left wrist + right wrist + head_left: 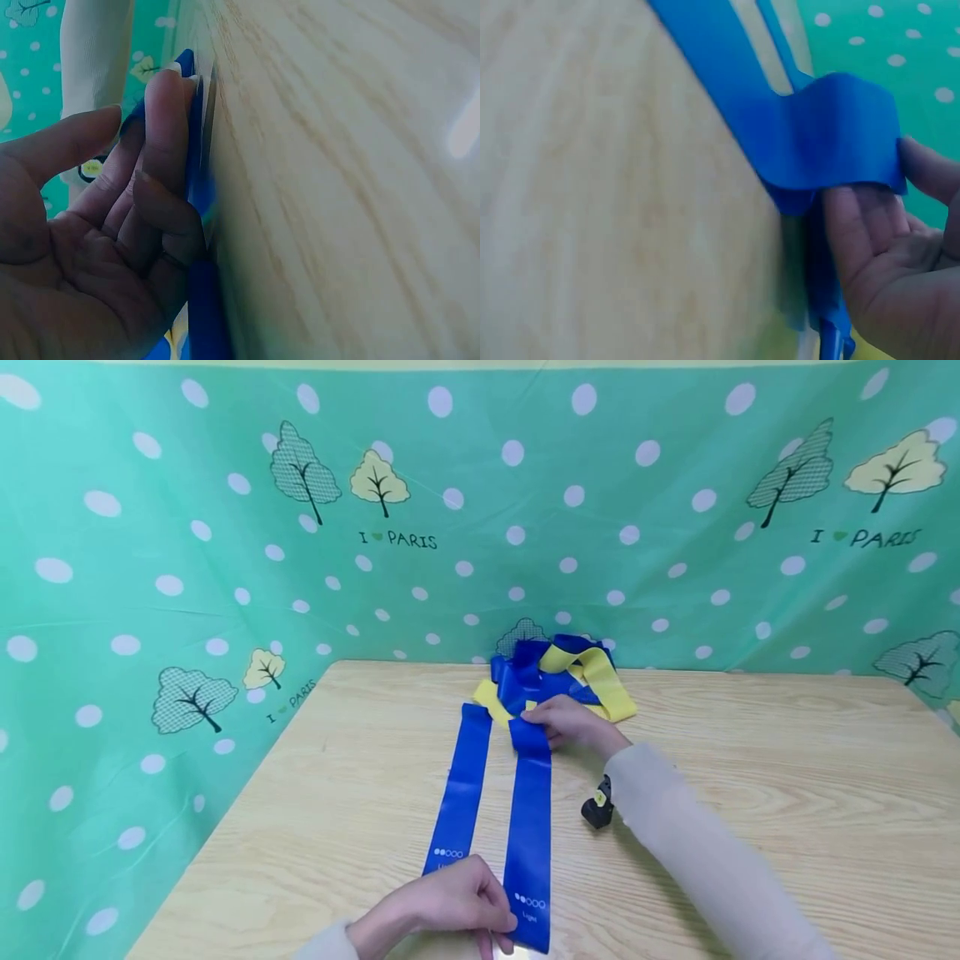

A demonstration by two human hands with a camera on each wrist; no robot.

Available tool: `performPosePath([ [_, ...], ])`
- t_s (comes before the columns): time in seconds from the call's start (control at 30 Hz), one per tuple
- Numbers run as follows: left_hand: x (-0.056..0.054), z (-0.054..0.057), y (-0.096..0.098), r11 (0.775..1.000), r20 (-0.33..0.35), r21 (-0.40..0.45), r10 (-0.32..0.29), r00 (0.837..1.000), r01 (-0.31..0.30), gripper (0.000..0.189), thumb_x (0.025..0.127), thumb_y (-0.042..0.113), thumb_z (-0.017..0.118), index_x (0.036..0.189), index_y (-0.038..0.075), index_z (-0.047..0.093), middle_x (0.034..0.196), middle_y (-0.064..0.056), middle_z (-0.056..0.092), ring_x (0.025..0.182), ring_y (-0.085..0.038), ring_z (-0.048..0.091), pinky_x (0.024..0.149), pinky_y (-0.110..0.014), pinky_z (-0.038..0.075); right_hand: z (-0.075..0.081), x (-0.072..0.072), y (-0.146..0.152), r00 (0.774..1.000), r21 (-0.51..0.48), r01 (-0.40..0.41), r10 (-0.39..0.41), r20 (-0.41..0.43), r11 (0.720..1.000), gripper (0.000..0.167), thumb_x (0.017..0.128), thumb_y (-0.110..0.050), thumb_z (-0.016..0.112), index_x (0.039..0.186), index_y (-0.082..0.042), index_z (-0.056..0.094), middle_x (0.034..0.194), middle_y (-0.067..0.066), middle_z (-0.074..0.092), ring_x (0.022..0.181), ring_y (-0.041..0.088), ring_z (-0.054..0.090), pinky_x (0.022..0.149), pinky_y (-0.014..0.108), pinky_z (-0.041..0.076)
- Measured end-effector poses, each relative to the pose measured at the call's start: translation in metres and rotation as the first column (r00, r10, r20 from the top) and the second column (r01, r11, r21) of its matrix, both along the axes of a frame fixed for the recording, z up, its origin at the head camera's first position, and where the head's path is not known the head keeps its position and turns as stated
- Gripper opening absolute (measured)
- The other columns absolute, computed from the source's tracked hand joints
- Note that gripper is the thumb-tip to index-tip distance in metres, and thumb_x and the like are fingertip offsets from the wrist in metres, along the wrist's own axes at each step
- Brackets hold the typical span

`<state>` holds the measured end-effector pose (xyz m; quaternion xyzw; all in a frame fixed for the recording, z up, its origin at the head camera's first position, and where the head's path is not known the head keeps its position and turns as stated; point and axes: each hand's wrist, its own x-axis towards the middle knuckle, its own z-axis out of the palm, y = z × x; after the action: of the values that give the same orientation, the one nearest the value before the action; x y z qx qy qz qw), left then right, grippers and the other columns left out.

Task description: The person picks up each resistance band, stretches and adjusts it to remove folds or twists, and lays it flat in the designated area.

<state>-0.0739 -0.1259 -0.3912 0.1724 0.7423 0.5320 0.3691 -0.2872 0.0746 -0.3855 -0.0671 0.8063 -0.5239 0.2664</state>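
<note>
A blue resistance band (531, 827), printed with dots and "Light", lies lengthwise on the table in the head view. My right hand (573, 723) pinches its far end between thumb and fingers; in the right wrist view that end (840, 135) curves up off the table. Down at the near end, my left hand (461, 897) touches the band's left edge with its fingertips. The left wrist view shows those fingers (166, 124) against the blue band, the thumb held apart. A second blue strip (463, 777) runs alongside to the left, its near end partly hidden by the left hand.
A heap of blue and yellow bands (611, 687) lies at the back of the wooden table (787, 760). A black wrist camera (597, 810) sits by the right sleeve. A green dotted cloth (420, 560) hangs behind and to the left.
</note>
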Motion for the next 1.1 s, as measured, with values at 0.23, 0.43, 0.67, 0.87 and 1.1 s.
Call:
performPosePath([
  [0.23,-0.001,0.001,0.002,1.000,-0.006,-0.015,0.010,1.000,-0.010,0.021,0.088,0.005,0.062,0.077,-0.011,0.070,0.076,-0.030,0.068,0.070,-0.055,0.061,0.062,-0.017,0.053,-0.004,-0.001,-0.005,0.997,0.073,0.018,-0.013,-0.074,0.997,0.025,0.096,-0.029,0.056,0.083,-0.008,0.064,0.059,-0.005,0.039,0.060,0.013,0.043,0.060,0.024,0.039],
  [0.43,-0.003,0.003,0.002,1.000,-0.016,-0.014,0.007,1.000,-0.007,0.020,0.088,0.006,0.063,0.076,-0.010,0.070,0.075,-0.026,0.070,0.066,-0.048,0.065,0.064,-0.017,0.052,-0.001,-0.010,-0.006,0.973,0.042,0.083,-0.072,-0.221,0.996,0.025,0.096,-0.027,0.056,0.100,-0.005,0.067,0.095,0.003,0.060,0.087,0.019,0.053,0.076,0.028,0.042],
  [0.67,-0.005,0.002,0.002,1.000,0.001,-0.013,0.027,1.000,-0.027,0.024,0.088,0.007,0.063,0.073,-0.011,0.067,0.073,-0.020,0.071,0.061,-0.039,0.067,0.060,-0.017,0.052,-0.006,-0.022,-0.002,0.943,0.061,0.097,-0.072,-0.325,0.993,0.024,0.096,-0.022,0.057,0.106,-0.002,0.067,0.143,0.014,0.049,0.132,0.031,0.044,0.105,0.043,0.039],
  [0.87,-0.002,0.002,0.001,0.997,0.027,-0.019,0.071,0.997,-0.070,0.026,0.087,0.006,0.064,0.070,-0.013,0.063,0.071,-0.020,0.071,0.043,-0.005,0.056,0.052,-0.015,0.047,-0.007,-0.026,0.001,0.933,0.093,0.095,-0.056,-0.356,0.991,0.020,0.092,-0.015,0.062,0.104,-0.001,0.069,0.139,0.016,0.052,0.132,0.032,0.045,0.104,0.043,0.041],
  [1.1,-0.001,0.003,0.002,0.992,0.028,-0.055,0.115,0.993,-0.114,0.019,0.085,0.005,0.064,0.068,0.002,0.057,0.068,-0.018,0.071,0.039,-0.005,0.051,0.048,-0.015,0.042,-0.009,-0.028,-0.001,0.933,0.109,0.060,-0.017,-0.359,0.992,0.018,0.089,-0.011,0.065,0.102,0.001,0.069,0.140,0.016,0.051,0.133,0.032,0.044,0.110,0.045,0.035],
])
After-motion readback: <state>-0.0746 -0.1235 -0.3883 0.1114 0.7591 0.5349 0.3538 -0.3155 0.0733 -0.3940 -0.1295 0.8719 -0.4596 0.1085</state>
